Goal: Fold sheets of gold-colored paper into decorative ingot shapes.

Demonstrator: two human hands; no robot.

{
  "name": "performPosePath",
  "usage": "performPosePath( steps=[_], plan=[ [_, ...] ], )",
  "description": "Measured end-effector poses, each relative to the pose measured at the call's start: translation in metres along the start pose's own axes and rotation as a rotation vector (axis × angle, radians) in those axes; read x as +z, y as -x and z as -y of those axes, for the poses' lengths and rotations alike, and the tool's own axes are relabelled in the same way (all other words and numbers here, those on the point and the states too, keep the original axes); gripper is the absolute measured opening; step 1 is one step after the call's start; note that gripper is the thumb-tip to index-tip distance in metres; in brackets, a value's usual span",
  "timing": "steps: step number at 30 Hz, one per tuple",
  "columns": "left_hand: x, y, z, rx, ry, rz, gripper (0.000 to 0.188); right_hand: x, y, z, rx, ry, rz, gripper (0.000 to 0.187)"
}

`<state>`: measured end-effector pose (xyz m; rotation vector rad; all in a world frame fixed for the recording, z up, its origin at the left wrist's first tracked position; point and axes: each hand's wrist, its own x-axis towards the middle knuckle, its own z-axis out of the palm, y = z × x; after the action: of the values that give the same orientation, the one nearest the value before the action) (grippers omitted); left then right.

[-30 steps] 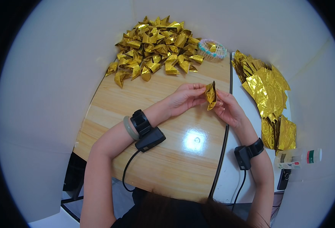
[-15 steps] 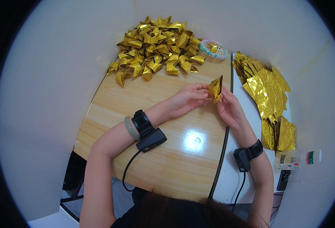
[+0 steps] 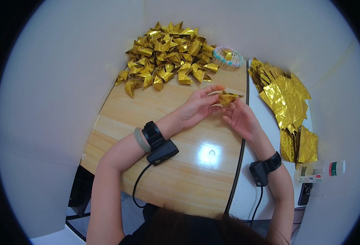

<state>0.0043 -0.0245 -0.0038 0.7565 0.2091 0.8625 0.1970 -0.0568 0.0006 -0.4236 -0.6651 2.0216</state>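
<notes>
Between my two hands, above the wooden tabletop, is a folded gold paper ingot with its pointed ends out to the sides. My left hand grips it from the left, thumb and fingers at its near left end. From below and the right, the fingers of my right hand close on its other side. Some fingertips are hidden behind the paper. Beyond my hands lies a heap of similar gold paper ingots. Flat gold paper pieces are stacked to the right of my right hand.
A small woven basket with gold paper in it stands right of the heap. A clear plastic bottle lies at the right, beside a black device. The wooden tabletop meets a white surface along a dark edge. Pale walls surround the table.
The paper ingot has turned from upright to lying roughly level, with its opening more toward me. My fingers have shifted around it, and my hands stay close together.
</notes>
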Motion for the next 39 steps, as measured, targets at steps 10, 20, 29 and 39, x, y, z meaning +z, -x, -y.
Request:
performPosePath(
  steps=[10, 20, 29, 39],
  plan=[
    [-0.006, 0.001, 0.000, -0.041, 0.072, 0.087, 0.025, 0.011, 0.004, 0.002, -0.097, 0.217, -0.077, 0.029],
    [-0.010, 0.001, 0.001, -0.110, -0.013, -0.097, 0.024, 0.014, -0.001, -0.009, -0.102, 0.501, -0.227, 0.028],
    [0.002, 0.003, 0.002, -0.109, 0.003, -0.099, 0.027, 0.025, 0.003, -0.011, -0.098, 0.415, -0.317, 0.035],
    [0.009, 0.001, 0.005, -0.056, -0.372, -0.090, 0.031, 0.024, -0.001, -0.013, -0.149, 0.557, -0.304, 0.033]
  ],
)
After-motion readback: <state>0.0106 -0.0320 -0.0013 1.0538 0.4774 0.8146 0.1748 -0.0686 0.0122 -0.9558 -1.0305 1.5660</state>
